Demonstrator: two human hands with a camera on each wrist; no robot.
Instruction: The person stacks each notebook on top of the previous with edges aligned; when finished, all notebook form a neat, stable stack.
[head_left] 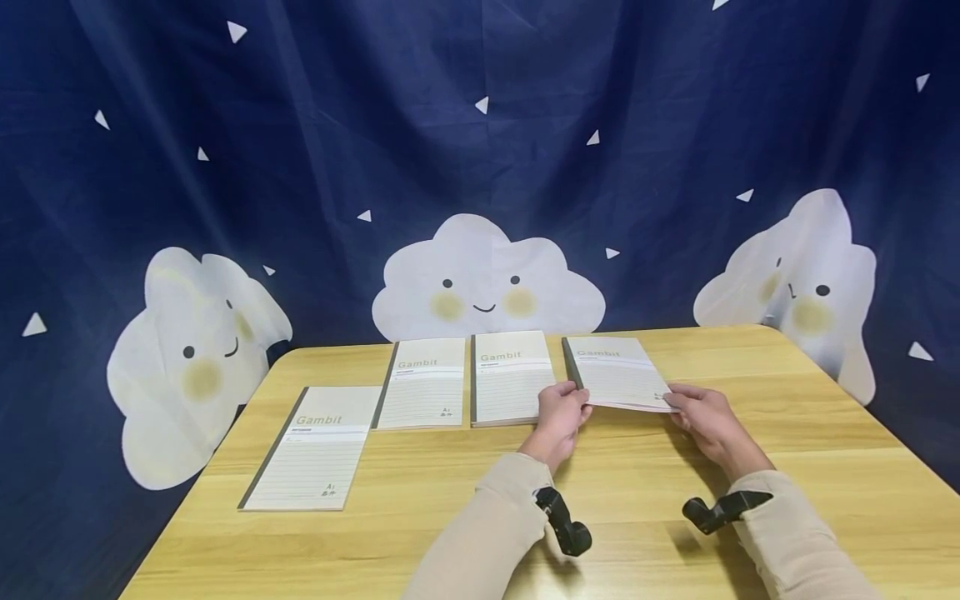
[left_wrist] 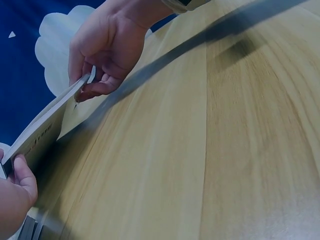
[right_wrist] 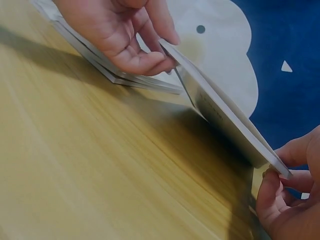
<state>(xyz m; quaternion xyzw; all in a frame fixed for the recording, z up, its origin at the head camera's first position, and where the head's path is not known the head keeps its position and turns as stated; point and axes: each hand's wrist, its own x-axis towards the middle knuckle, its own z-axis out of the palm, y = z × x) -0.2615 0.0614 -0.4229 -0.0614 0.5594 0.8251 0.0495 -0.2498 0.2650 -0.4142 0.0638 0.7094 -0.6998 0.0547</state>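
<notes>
Pale wooden tabletop (head_left: 645, 492) carrying four Gambit notebooks. Rightmost notebook (head_left: 618, 372), at 12 o'clock from the wrists, pinched at near corners by left hand (head_left: 561, 414) and right hand (head_left: 705, 417), near edge raised, far edge resting, presumably for two-handed control.

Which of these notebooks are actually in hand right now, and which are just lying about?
In hand:
- rightmost notebook, near edge lifted off the table
- left hand, pinching its near left corner
- right hand, pinching its near right corner

Lying about:
- middle notebook, flat
- second notebook, flat
- nearest left notebook, flat
- cloud-print backdrop
</notes>
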